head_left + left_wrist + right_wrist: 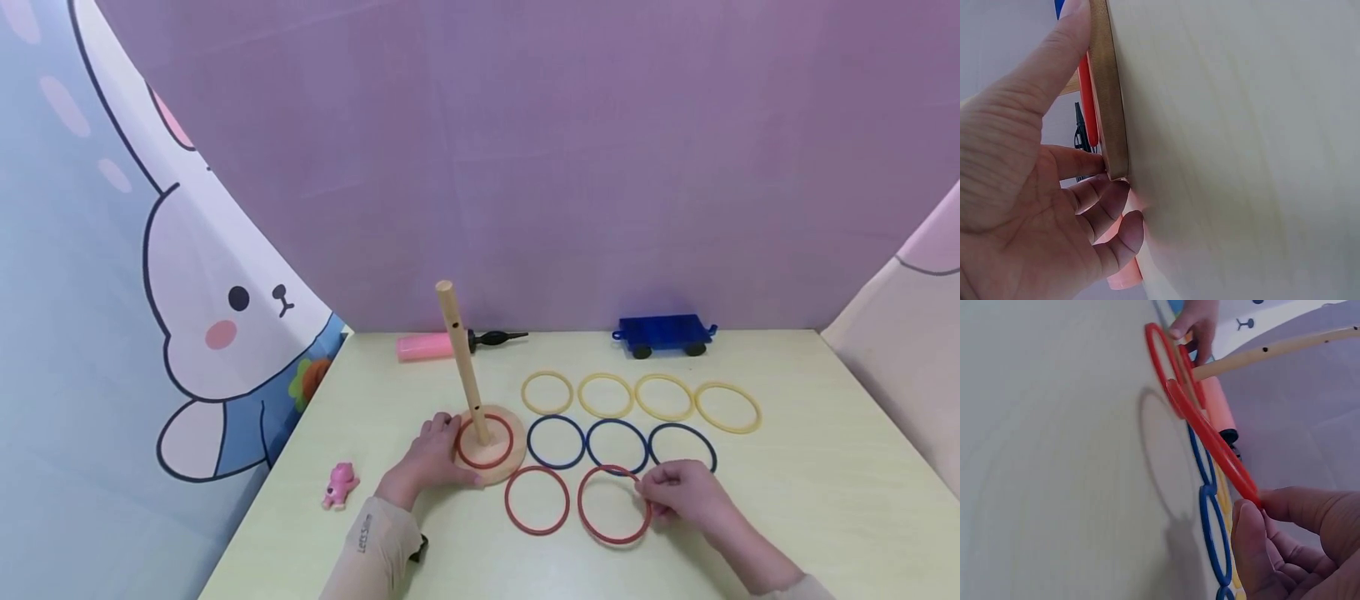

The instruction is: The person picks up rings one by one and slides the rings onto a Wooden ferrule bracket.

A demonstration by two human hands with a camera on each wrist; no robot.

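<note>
A pale green table (787,500) stands against a purple wall, seen from above. At far left a small pink toy (340,485) lies near the table edge; its details are too small to make out. The left hand (433,457) curls its thumb and fingers around the rim of a round wooden base (504,471); its fingertips are partly hidden behind that rim. A wooden peg (461,360) rises from the base, with one red ring (485,461) already lying around it. Behind it, a pink cylinder (424,346) with a black tip is partly blocked by the peg. Right of the base lie a loose red ring (536,500), three blue rings (556,442) and four yellow rings (547,392). The right hand (682,493) pinches another red ring's (613,504) right edge, lifting it off the table; the hand covers part of the rightmost blue ring. A blue toy wagon (664,335) sits at the back.
</note>
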